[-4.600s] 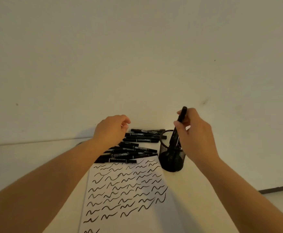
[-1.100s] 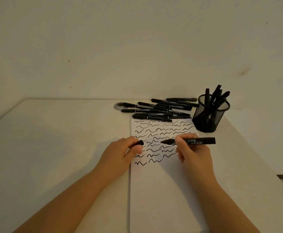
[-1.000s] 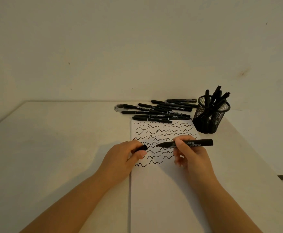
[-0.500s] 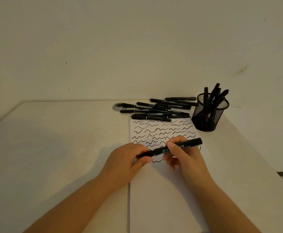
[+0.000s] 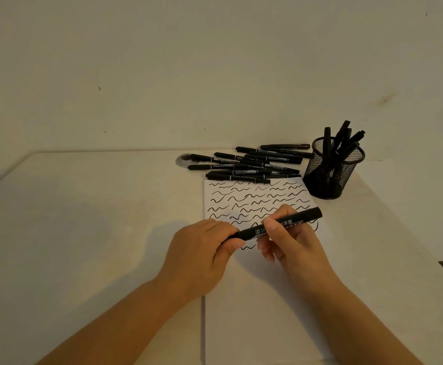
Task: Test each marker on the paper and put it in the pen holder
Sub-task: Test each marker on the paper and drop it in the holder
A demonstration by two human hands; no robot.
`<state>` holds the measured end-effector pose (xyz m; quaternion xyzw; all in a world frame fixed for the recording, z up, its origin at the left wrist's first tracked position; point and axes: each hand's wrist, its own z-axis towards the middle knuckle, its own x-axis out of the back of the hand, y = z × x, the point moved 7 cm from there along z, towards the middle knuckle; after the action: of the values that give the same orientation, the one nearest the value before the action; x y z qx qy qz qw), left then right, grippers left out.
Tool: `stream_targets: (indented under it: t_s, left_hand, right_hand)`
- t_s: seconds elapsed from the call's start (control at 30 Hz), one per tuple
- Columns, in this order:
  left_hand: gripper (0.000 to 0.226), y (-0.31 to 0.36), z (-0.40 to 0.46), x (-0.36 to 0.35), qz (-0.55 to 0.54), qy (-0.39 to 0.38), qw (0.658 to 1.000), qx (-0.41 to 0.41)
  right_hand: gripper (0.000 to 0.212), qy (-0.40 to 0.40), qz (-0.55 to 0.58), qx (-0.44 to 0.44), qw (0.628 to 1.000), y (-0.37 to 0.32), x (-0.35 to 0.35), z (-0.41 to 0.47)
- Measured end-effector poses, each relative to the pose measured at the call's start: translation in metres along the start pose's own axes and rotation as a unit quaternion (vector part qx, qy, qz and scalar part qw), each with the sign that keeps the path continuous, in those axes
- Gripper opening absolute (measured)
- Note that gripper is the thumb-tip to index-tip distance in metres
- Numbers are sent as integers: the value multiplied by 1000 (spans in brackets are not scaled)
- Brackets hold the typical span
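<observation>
One black marker (image 5: 281,225), a smooth round barrel with a white printed label, lies slanted across both hands above the paper (image 5: 257,299). The right hand (image 5: 291,243) grips its middle between thumb and fingers; the left hand (image 5: 204,248) is closed around the lower left end, where the cap was pinched apart from the bare tip a second ago, and the two now meet. The single white sheet is flat and rectangular, its far half covered by rows of wavy black strokes. Just beyond its top edge lies a loose pile of markers (image 5: 252,164), roughly a dozen, overlapping too much to count exactly. Right of it stands one round black wire-mesh pen holder (image 5: 333,172) with about five markers leaning inside. All rest on a pale matte table (image 5: 83,219).
</observation>
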<state>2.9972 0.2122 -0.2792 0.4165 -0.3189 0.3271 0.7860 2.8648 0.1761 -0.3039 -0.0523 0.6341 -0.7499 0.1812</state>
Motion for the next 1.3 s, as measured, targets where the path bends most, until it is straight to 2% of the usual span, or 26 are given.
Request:
stream_targets:
  t_s: [0.07,0.2,0.37,0.5,0.6,0.67,0.73,0.8,0.83,0.9,0.97,1.03,1.1,1.13,1.3]
  left_hand:
    - [40,-5,0,-3,-40,-21,999,28]
    - [22,-11,-1,-11,-131,-67,986,74]
    - [25,-19,-3,-18,-243,-137,954,113]
    - [21,-21,4,-12,-209,-78,966,132]
    - [18,-19,15,1,-166,-20,976,136]
    - [13,-16,25,11,-133,5,982,135]
    - [9,-11,38,19,-73,23,989,128]
    - [17,-2,54,24,-12,23,995,99]
    - [19,5,63,26,13,22,996,80]
    - [22,20,80,27,60,24,997,31]
    - [27,35,95,26,98,27,995,-19]
    - [31,50,109,28,118,41,990,-68]
    - [28,61,125,35,103,70,988,-95]
    - [26,63,134,38,84,77,989,-91]
    - [25,33,191,33,67,52,996,4]
  right_hand:
    - [14,-7,-1,6,1000,0,-1,0]
    - [19,-15,-8,15,1000,-2,-3,-1]
    - [21,-34,-15,17,999,-5,-5,-1]
    - [23,41,-78,-9,996,-5,1,1]
    - [38,104,-181,-47,977,-5,10,5]
    - [43,138,-228,-32,963,-14,19,5]
    - [35,162,-319,42,933,-35,23,5]
    - [10,150,-455,177,860,-64,19,8]
    - [15,138,-519,231,811,-76,14,10]
    - [30,108,-596,274,747,-86,11,19]
    - [23,91,-630,309,707,-97,13,28]
    - [15,82,-642,333,686,-107,19,36]
    - [13,79,-642,332,687,-118,29,47]
    - [13,84,-633,315,702,-124,36,54]
    - [13,180,-490,184,832,-149,95,90]
